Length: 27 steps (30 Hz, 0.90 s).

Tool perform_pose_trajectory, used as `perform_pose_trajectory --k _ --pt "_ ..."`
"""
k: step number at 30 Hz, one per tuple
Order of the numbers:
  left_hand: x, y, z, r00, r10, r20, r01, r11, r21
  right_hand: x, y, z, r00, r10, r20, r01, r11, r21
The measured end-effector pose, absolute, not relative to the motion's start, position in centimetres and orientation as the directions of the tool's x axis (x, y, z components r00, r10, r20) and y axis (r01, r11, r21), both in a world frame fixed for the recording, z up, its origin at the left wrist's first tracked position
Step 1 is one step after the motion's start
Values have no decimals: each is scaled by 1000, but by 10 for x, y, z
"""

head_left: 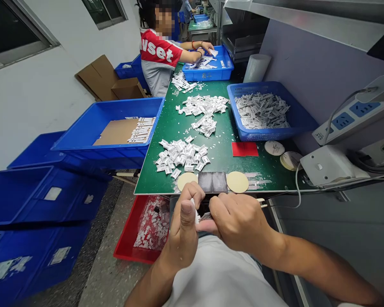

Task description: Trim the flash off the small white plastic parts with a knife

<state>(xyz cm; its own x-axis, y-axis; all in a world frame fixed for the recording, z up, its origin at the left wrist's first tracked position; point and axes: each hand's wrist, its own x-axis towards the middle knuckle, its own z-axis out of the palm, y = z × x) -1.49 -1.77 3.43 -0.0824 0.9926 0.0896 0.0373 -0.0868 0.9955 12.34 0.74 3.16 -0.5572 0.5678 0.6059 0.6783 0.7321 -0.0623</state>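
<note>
My left hand (184, 228) is closed, with its thumb raised, around a small white plastic piece (196, 216) at the front of the table. Just right of it, my right hand (240, 219) is closed on a thin grey flat-ended tool (206, 216), whose tip meets the white piece. Most of that tool is hidden by the fingers. Pale narrow ends (261, 203) stick out behind the right hand; whether they belong to the tool, I cannot tell. Beyond the hands, round yellowish discs (237, 182) flank dark abrasive-looking pads (212, 182) on the table edge.
Piles of white pieces (182, 157) lie on the green table (220, 149). A blue basket (252, 135) of pieces stands right, near a power strip (348, 115). Blue bins (73, 147) line the left; a red bin (123, 245) sits below. A co-worker (160, 64) handles pieces opposite.
</note>
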Motion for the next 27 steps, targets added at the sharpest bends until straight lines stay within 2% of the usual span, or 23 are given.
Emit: perform_pose_trajectory --k 4,6,8,9,10,11,13,14,16,17,18,20,22,27 --pt "-9 -19 33 -110 980 164 -17 -167 986 124 8 27 -561 567 603 651 752 -103" --pt "-11 -13 33 -112 974 196 35 -193 981 126 9 24 -556 576 600 592 780 -201" --pt "-20 5 30 -105 962 253 294 -213 932 132 10 23 -531 618 580 485 782 -391" --pt "-27 18 28 -92 956 280 462 -208 862 136 10 22 -511 661 549 419 750 -513" --pt "-36 34 25 -64 952 300 657 -186 731 141 10 22 -491 718 493 352 682 -641" --pt "-45 53 21 -44 952 302 745 -170 645 148 8 20 -478 778 408 291 578 -762" --pt "-63 92 12 -9 958 287 818 -158 553 164 5 12 -475 860 186 164 294 -942" --pt "-70 111 8 1 962 273 845 -146 514 174 3 5 -496 866 59 86 116 -989" --pt "-80 149 0 -3 970 245 887 -110 448 193 1 -19 -587 801 -116 -124 -231 -965" --pt "-82 167 -2 -14 972 233 901 -89 425 202 2 -33 -654 734 -182 -216 -411 -886" --pt "-82 185 -4 -26 975 223 910 -69 408 210 3 -49 -690 695 -202 -221 -468 -855" --pt "-78 219 -5 -42 979 202 917 -42 397 222 6 -78 -699 676 -235 -241 -532 -811" --pt "-68 248 -5 -34 985 171 909 -40 414 230 8 -99 -627 730 -271 -317 -557 -767" --pt "-51 283 -7 3 996 85 842 -48 538 239 -12 -109 -485 796 -362 -413 -574 -707"
